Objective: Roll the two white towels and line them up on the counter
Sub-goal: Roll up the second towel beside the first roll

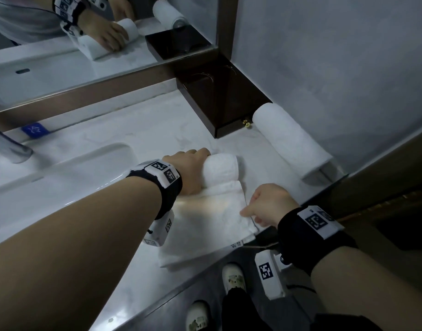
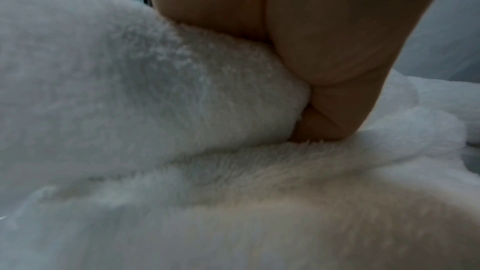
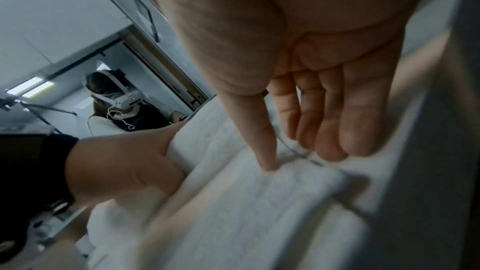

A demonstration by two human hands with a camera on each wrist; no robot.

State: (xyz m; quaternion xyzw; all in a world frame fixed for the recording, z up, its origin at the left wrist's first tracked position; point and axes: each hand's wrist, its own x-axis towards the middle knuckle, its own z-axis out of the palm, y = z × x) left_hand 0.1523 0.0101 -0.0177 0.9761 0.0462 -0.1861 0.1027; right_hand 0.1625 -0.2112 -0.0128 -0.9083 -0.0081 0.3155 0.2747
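— Well, what is the left hand (image 1: 190,170) doing on that towel (image 1: 212,211)?

— Its fingers are curled over the rolled part at the far end, keeping the roll tight, I judge, while the rest lies flat on the counter (image 1: 114,139) toward the person. About a third looks rolled.

— And the right hand (image 1: 267,204)?

— Fingers nearly straight, holding nothing. The thumb tip presses the flat part near its right edge, likely to stop the cloth from creeping.

— The other towel?

— The finished roll (image 1: 288,134) lies well apart to the right, against the wall beside a dark wooden box (image 1: 219,99). Placed there, I judge, as the start of the line.

— Anything you cannot vouch for?

— The left fingertips are hidden behind the roll. The left wrist view shows only terry cloth and the heel of the hand. The sink (image 1: 61,168) is cut off at the left edge.
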